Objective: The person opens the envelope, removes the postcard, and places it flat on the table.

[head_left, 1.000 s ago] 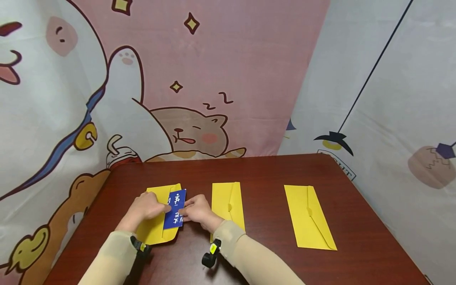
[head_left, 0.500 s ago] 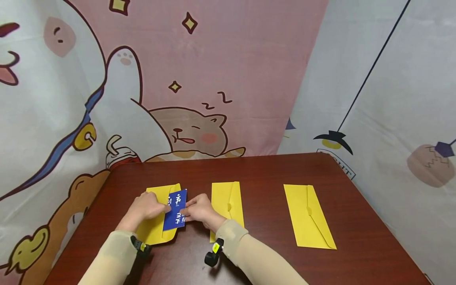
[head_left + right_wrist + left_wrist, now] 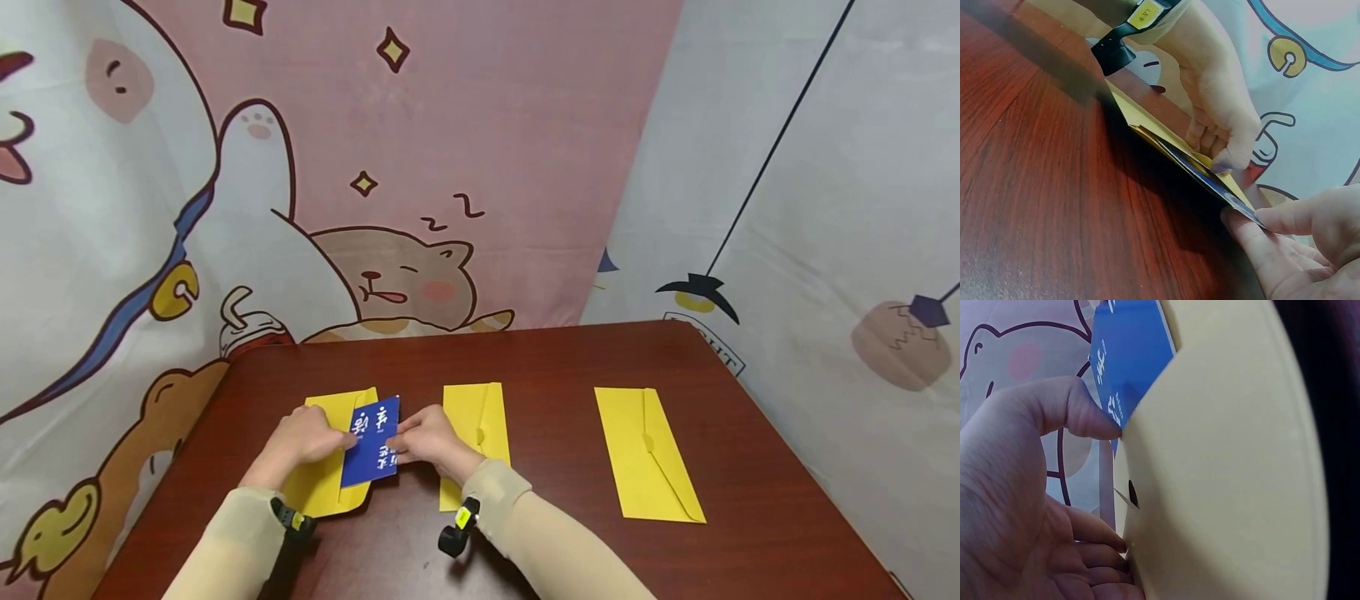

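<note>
A blue card with white handwritten-style characters (image 3: 370, 454) sticks out of the right side of the left yellow envelope (image 3: 321, 487). My left hand (image 3: 306, 439) grips this envelope, its thumb lying at the opening beside the card. In the left wrist view, the envelope's pale flap (image 3: 1229, 456) spreads wide while the thumb (image 3: 1094, 419) touches near the card's edge. My right hand (image 3: 429, 437) pinches the card's right edge between thumb and fingers. The right wrist view shows the envelope tilted up off the table. The part of the card inside the envelope is hidden.
Two more yellow envelopes lie flat with flaps folded over: the middle one (image 3: 459, 417), partly under my right wrist, and the right one (image 3: 637, 475). The reddish-brown table (image 3: 555, 550) ends at a cartoon-printed cloth (image 3: 525, 167) behind.
My right hand has moved slightly to the right with the card, and more of the card shows outside the envelope. The left hand stays at the envelope.
</note>
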A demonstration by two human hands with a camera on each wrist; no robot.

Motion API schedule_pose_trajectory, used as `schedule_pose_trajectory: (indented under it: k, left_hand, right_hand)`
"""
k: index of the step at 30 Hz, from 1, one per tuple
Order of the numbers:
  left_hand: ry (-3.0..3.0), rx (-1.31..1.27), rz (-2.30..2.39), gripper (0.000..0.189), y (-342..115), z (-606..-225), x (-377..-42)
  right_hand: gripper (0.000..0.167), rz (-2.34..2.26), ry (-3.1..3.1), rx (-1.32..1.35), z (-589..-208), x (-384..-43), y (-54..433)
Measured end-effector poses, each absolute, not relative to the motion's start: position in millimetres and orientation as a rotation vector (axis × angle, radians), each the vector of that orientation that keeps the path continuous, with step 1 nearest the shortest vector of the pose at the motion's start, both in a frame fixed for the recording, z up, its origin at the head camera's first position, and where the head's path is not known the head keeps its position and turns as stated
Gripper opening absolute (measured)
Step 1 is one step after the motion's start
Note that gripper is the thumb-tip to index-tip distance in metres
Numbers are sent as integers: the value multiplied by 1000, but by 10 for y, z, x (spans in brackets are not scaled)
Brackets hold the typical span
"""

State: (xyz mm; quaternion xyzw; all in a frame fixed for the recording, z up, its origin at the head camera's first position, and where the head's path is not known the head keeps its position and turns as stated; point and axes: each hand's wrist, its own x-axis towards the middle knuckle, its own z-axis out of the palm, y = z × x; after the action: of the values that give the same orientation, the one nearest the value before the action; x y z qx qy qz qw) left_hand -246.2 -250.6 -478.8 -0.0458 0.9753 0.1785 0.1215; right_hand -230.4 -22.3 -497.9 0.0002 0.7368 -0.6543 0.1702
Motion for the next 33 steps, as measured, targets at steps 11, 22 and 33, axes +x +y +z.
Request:
schedule_pose_trajectory:
  k: [11,22,33]
  left_hand:
    - [2851,-147,512,73,-2500,-4793,-2466]
    - [2851,-158,511,72,-2492,-4791,-2453]
    - [2875,-93,512,62,-2511,-4794,-2440]
  right_hand:
    - [22,-1862,2070,32,-4995,-2328,-89]
    - [21,-1893,2051,25,-4983,-2353,63]
    - [22,-1913,2035,60,-5027,-2422,245]
